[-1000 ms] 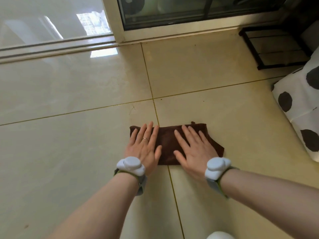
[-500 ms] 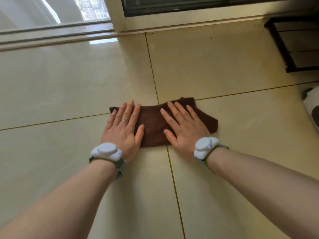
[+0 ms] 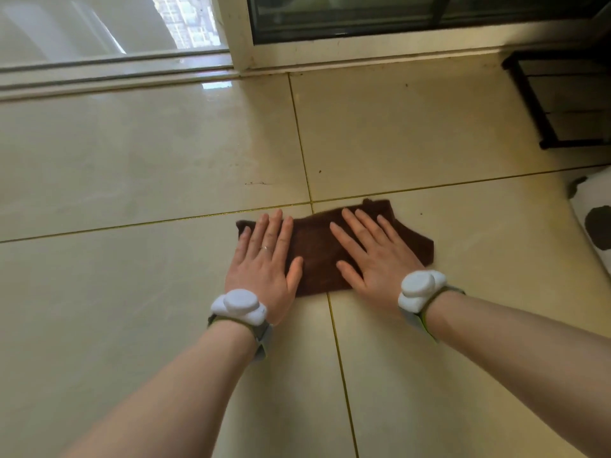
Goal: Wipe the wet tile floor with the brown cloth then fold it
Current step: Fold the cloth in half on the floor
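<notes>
From the head view, the person is kneeling over a glossy cream tile floor [image 3: 132,153], and both arms are reaching forward. At the far edge a pale sliding-door track [image 3: 109,72] is running across the floor, with a white door frame [image 3: 236,31] rising beside dark glass. At the upper right a black rack [image 3: 542,104] is standing on the tiles, its shelves too cropped for me to tell what they are carrying. Lower on the right edge, a white fabric with dark spots [image 3: 595,226] is poking into view, near the cloth's right end but apart from it.

The brown cloth [image 3: 317,252] is lying flat on the floor, just this side of a crossing of yellowish grout lines [image 3: 310,202], and it is straddling the grout line that runs toward the person. Its far right corner is sticking up slightly.

The left hand [image 3: 264,266] is pressing palm-down on the cloth's left end, fingers straight and slightly spread, gripping nothing; a ring is showing on one finger. The right hand [image 3: 373,256] is pressing flat on the right half in the same way, fingers straight and fanned. Each wrist is wearing a white band device [image 3: 239,305].

Bare tile is stretching wide to the left of the cloth and ahead toward the door track; the right side is tighter, bounded by the spotted fabric and the rack.
</notes>
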{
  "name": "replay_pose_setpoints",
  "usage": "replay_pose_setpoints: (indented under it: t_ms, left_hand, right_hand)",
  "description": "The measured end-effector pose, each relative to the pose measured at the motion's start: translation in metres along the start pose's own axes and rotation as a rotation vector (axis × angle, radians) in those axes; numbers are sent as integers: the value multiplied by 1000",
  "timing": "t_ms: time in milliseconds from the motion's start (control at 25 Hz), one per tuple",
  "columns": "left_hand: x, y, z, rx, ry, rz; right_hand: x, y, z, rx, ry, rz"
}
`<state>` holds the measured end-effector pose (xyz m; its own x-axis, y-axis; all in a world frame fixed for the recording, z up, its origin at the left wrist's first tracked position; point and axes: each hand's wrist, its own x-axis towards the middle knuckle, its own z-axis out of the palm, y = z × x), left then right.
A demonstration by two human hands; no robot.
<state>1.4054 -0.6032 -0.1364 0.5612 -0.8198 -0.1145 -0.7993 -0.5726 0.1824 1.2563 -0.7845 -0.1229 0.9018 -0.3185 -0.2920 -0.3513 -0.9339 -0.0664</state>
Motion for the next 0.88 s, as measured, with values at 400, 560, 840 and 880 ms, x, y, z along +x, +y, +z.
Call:
replay_pose_setpoints:
  t_ms: [400,560,840,880]
  left_hand:
    - [-43,46,-18,31,80,86]
    - [-65,57,-16,-16,-18,133]
    - [-43,20,-45,-459,120,-213]
    - [-40,13,-50,-503,169,-300]
  right_hand:
    - [-47,-2,-43,270,52,587]
    - [-44,-4,-45,590,-129,853]
    - [-24,-80,-96,956,178,705]
    - [-20,-97,-99,942,163,653]
